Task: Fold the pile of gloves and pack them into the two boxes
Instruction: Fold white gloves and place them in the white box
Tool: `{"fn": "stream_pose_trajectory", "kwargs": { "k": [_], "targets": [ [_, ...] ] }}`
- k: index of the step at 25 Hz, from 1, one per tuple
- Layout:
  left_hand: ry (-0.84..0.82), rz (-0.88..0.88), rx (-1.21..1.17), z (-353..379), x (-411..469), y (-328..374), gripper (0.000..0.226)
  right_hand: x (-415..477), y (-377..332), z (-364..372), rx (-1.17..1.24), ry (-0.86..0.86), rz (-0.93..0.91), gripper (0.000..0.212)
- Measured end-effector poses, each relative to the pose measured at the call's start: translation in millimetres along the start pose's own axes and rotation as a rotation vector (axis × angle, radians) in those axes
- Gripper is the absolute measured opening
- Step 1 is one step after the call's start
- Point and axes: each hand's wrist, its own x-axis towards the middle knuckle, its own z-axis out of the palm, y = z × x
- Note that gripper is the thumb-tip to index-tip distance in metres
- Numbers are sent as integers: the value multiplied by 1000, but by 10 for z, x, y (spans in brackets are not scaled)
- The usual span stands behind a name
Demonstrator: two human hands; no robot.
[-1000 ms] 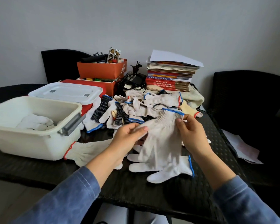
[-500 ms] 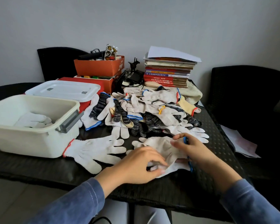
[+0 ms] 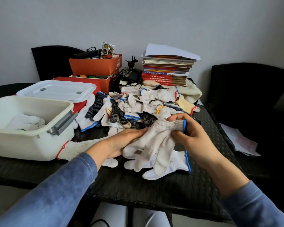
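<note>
**Glove mid-fold, fingers dangling**

Head view: my right hand (image 3: pixel 192 138) pinches the blue-cuffed glove (image 3: pixel 159 138) by its cuff, lifted just over the surface (image 3: pixel 138 190). My left hand (image 3: pixel 121 143) lies flat-fingered against its palm.

Risk, as I judge it: the loose fingers droop onto the second glove (image 3: pixel 175 163) beneath, so a fold could snag it, or the cuff could slip my pinch. My left forearm crosses over the red-cuffed glove (image 3: pixel 72 148) and might drag it.

Count: two hands and two boxes, with the open box (image 3: pixel 31 145) holding at least one white glove and the lidded box (image 3: pixel 56 90) behind. The pile (image 3: pixel 138 107) is too tangled to count.
</note>
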Motion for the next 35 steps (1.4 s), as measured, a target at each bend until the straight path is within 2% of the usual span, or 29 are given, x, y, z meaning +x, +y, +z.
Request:
{"fn": "stream_pose_trajectory", "kwargs": {
  "k": [2,4,5,8,10,12,15,19,20,22,24,25,26,27,29,31,33,35],
  "targets": [
    [-57,-91,-174,-43,-70,-6,29,-26,48,-27,-9,36,110,34],
    [22,-108,-229,-65,-69,-8,21,-65,207,-54,-64,76,216,35],
    [94,-109,-173,-50,-28,-16,16,-95,307,-65,-114,100,254,36],
    [250,-66,183,66,140,-61,13,-189,530,-63,-237,157,322,37],
    [301,39,403,98,230,-79,15,-220,586,-67,-332,205,294,38],
    [272,142,561,86,259,-76,13,-220,591,-86,-487,210,253,36],
    [160,190,650,64,234,-90,26,-219,573,-119,-734,134,234,37],
    [179,313,830,-16,152,-140,41,-214,562,-142,-782,64,241,39],
    [216,315,971,-16,121,-130,42,-207,565,-150,-781,66,238,40],
    [391,337,1345,36,40,-116,42,-209,567,-157,-789,62,226,40],
    [568,525,1449,153,-43,-119,37,-223,570,-153,-799,55,220,40],
    [559,650,1384,236,-75,-116,34,-229,570,-148,-801,57,217,41],
    [481,737,1312,318,-99,-121,34,-237,570,-143,-802,64,211,41],
    [356,753,1279,399,-111,-147,38,-244,566,-139,-802,72,200,42],
    [110,629,1380,511,-101,-271,53,-253,562,-139,-799,81,180,45],
    [-39,457,1507,480,-76,-422,68,-258,553,-168,-800,88,189,47],
    [-86,388,1537,372,-51,-500,77,-267,540,-217,-836,73,219,48],
    [-102,371,1461,300,-61,-483,74,-279,541,-262,-907,44,252,50]
  ]
}}
